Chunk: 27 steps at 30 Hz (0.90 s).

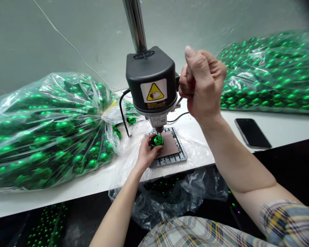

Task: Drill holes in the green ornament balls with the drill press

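Note:
A shiny green ball sits under the chuck of a small black drill press. My left hand grips the ball from the left, fingers and thumb around its sides. Beneath it lies a flat brownish board on the grey slotted base plate, with dark shavings scattered about. My right hand is raised beside the press head, closed in a fist around what looks like the feed lever; the fingers cover most of it.
Clear plastic bags full of green balls lie at the left and the right. A black phone rests on the white table. Over the front edge hangs an open plastic bag with green balls inside.

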Motion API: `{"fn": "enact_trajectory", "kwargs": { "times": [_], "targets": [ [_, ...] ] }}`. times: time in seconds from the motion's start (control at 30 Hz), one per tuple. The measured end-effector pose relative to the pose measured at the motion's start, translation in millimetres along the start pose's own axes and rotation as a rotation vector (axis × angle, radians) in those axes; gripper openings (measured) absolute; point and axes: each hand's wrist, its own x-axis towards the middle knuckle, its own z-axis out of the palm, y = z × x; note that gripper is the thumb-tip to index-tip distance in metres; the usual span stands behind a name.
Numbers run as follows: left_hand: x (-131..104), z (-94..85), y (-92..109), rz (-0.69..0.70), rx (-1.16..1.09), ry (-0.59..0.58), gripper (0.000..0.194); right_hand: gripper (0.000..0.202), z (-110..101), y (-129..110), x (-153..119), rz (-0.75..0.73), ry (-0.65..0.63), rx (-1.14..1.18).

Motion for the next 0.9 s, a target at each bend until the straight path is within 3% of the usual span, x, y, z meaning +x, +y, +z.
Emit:
{"fn": "enact_trajectory", "kwargs": {
  "times": [0.1,0.2,0.43,0.6,0.9],
  "targets": [
    [0.7,3.0,3.4,0.148,0.144,-0.005,0.049,0.063,-2.2,1.7,0.5,0.002,-0.022,-0.066],
    [2.4,10.0,4.8,0.205,0.173,-0.01,0.049,0.063,-3.5,3.3,0.9,0.0,-0.029,-0.082],
    [2.9,27.9,-14.0,0.073,-0.064,-0.023,0.058,0.062,-4.8,2.8,1.9,0.01,-0.05,-0.046],
    [1.1,30.9,-23.4,0.056,-0.1,0.008,0.063,0.061,-3.8,2.2,-1.0,-0.052,-0.034,0.024],
    [-0.5,31.3,-19.1,0.052,-0.062,0.015,0.063,0.051,-14.8,-8.7,-46.9,-0.134,0.037,0.061]
  ]
}}
